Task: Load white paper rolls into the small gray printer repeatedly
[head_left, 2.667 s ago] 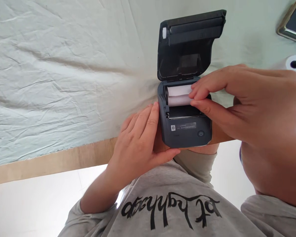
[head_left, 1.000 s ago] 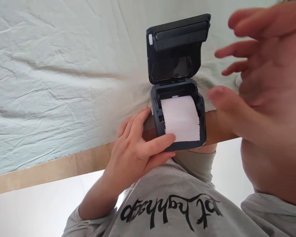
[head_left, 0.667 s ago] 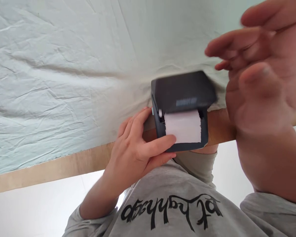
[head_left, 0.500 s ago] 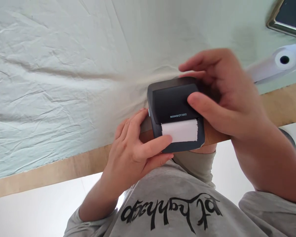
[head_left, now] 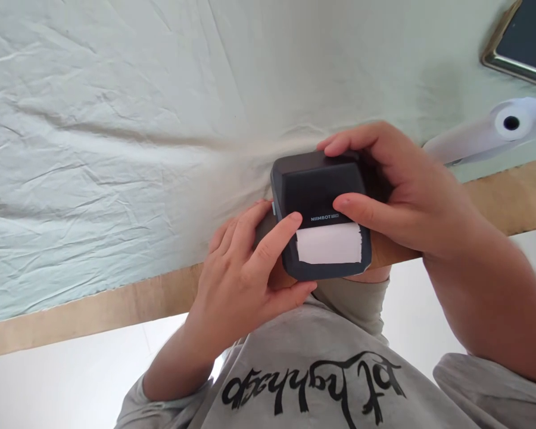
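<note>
1. Boxy black-and-dark-blue plastic printer with rounded corners sits between both hands at the table's near side, over the bare light-brown wooden edge strip, just in front of the torso. Can't tell from here how much of its weight the table takes.
2. Lid is down; can't tell if it's latched. Blank white paper strip with ragged side edges lies flat over the front panel.
3. Left hand: half open around the front left corner. Index fingertip on lid, thumb at front edge, other fingers along the side. Has hold of the printer.
4. Right hand: curved, partly open, gripping the printer. Thumb on lid beside the logo, fingertips over the far edge.
5. Handling, my read: light, stiff shell, smooth enough to slide a bit. Hinge and paper are the fragile bits. Hold by the side walls, palms low; don't tug the strip.
6. Nearby: long white paper roll with dark core on the wrinkled pale-green cloth, right of the right hand.
</note>
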A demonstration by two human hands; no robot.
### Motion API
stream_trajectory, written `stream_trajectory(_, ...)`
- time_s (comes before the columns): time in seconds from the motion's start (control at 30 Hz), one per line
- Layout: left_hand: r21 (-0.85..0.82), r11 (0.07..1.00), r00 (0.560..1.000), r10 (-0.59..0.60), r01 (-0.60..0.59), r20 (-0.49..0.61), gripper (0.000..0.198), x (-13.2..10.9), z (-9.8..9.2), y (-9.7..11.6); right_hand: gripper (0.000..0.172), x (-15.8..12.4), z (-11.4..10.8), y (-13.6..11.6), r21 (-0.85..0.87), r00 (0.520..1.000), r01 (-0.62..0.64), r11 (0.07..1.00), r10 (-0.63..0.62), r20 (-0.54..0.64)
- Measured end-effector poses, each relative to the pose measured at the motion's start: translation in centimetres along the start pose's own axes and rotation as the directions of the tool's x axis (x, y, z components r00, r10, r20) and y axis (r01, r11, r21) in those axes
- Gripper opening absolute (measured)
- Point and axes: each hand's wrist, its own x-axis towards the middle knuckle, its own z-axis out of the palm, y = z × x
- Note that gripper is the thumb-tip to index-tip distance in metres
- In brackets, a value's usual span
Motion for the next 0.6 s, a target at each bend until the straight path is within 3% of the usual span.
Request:
stream_trajectory(0.2,0.079,0.996,0.999,-0.030,0.033,-0.036,0.126,-0.1,1.1,0.0,0.045,-0.2,0.4,-0.1,-0.134,0.995,0.053,0.990,-0.064,-0.082)
stream_trajectory(0.3,0.108,0.993,0.999,-0.050,0.051,-0.014,0.126,0.0,1.2,-0.1,0.046,-1.0,0.9,-0.5,-0.256,0.976,0.030,0.966,-0.084,-0.201)
stream_trajectory(0.4,0.098,0.993,0.998,-0.065,0.066,-0.008,0.122,0.0,1.0,-0.1,0.053,-2.0,1.9,-0.7,-0.264,0.962,-0.033,0.964,-0.042,-0.271)
stream_trajectory(0.6,0.100,0.995,1.000,-0.028,0.028,-0.010,0.114,0.0,0.8,-0.1,0.071,-2.7,2.4,-0.6,-0.194,0.983,-0.086,0.977,0.052,-0.176)
